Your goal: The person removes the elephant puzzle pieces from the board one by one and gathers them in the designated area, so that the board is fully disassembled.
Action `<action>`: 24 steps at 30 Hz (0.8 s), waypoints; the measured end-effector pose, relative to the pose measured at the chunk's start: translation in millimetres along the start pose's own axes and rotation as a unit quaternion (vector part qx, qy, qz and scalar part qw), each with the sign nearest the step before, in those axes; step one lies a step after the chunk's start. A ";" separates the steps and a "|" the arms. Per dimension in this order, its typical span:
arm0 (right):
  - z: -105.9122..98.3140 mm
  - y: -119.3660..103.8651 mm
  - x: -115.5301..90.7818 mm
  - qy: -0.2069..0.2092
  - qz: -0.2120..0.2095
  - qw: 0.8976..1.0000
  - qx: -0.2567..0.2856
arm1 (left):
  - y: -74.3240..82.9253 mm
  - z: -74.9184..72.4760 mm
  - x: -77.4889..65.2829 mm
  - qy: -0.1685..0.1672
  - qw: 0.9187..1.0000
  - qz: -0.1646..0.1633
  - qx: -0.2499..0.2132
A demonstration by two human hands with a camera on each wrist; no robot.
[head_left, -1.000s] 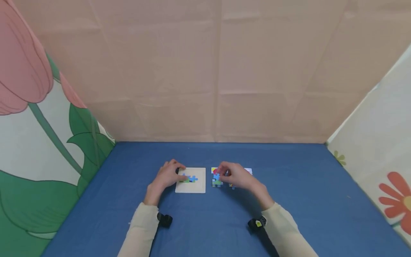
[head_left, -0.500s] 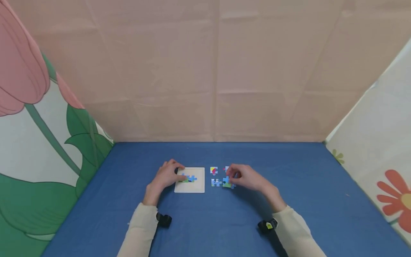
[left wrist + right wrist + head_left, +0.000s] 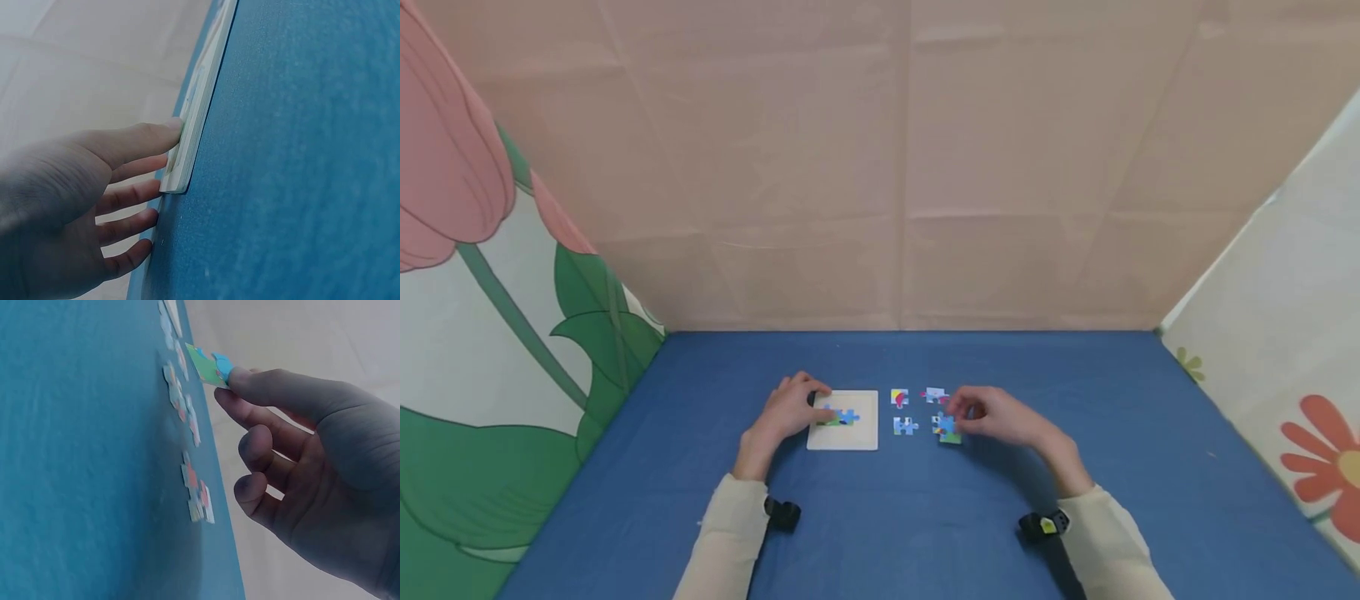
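Note:
My left hand (image 3: 788, 411) holds the left side of a pale square puzzle board (image 3: 863, 438), its thumb on the top face and its fingers along the edge. Joined blue and green puzzle pieces (image 3: 847, 417) lie in the board's middle, partly behind the thumb. To the right of the board, my right hand (image 3: 1000, 417) pinches a blue and green puzzle piece (image 3: 207, 367) between thumb and forefinger. The right wrist view shows that piece raised off the cloth, with the other fingers curled loosely below. In the head view it overlaps loose pieces underneath.
Loose jigsaw pieces lie right of the board: a yellow and red one (image 3: 899, 397), a pale one (image 3: 935, 395) and a blue one (image 3: 905, 427). Further pieces (image 3: 199, 494) show below the right hand in the right wrist view. Blue cloth (image 3: 880, 525) covers the table.
My right hand has moved right over the loose pieces with the pinched puzzle piece, which has turned, uncovering pieces on the left. My left hand stays on the puzzle board.

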State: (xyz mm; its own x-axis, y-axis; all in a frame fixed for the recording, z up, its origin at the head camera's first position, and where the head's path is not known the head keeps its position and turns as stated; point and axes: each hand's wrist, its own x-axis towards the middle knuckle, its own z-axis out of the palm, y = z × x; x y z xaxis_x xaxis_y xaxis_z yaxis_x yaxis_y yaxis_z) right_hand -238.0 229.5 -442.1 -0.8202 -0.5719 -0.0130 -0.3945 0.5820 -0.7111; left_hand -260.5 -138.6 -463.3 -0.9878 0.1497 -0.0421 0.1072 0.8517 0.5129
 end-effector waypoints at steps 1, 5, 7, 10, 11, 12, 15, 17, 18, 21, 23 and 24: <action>-1.5 0.7 -1.0 -0.004 0.002 1.000 0.004 | -0.7 0.3 0.3 0.000 1.000 0.000 0.002; -6.6 4.8 -5.1 -0.017 0.016 1.000 0.010 | -2.0 1.6 0.8 0.001 1.000 -0.002 0.005; -8.1 8.1 -7.0 -0.024 0.026 0.999 0.010 | -2.7 1.9 1.0 0.000 1.000 -0.002 0.006; -10.6 14.2 -9.9 -0.036 0.035 0.999 0.011 | -2.7 2.0 1.2 -0.003 1.000 -0.001 0.006; -11.6 16.1 -10.9 -0.041 0.036 0.998 0.013 | -2.6 2.0 1.3 -0.004 1.000 0.000 0.006; -12.6 17.9 -11.9 -0.046 0.036 0.998 0.018 | -2.6 2.2 1.3 -0.003 1.000 0.001 0.007; -17.2 22.9 -15.6 -0.059 0.031 0.997 0.033 | -2.0 2.3 1.3 0.000 1.000 0.002 0.009; -20.7 26.1 -18.4 -0.064 0.033 0.997 0.040 | -1.7 2.6 1.5 0.002 1.000 0.002 0.008; -22.4 27.6 -19.7 -0.065 0.035 0.996 0.043 | -2.0 2.7 1.8 0.002 1.000 0.001 0.008; -26.2 31.6 -23.6 -0.072 0.049 0.995 0.046 | -2.2 2.6 2.0 0.001 1.000 0.000 0.008; -27.5 33.6 -25.7 -0.076 0.059 0.994 0.047 | -2.4 2.3 1.9 0.001 1.000 0.001 0.008; -28.1 34.5 -26.5 -0.079 0.063 0.994 0.049 | -2.7 2.2 2.0 0.000 1.000 0.001 0.007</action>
State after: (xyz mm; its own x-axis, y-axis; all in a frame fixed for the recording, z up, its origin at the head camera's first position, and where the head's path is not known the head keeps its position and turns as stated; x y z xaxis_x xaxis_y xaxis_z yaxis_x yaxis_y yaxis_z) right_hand -241.5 281.0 -446.5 -0.7821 -0.5864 -0.2107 -0.2450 0.6003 -0.7613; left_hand -262.5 -139.4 -466.7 -0.9877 0.1511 -0.0402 0.1109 0.8582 0.5012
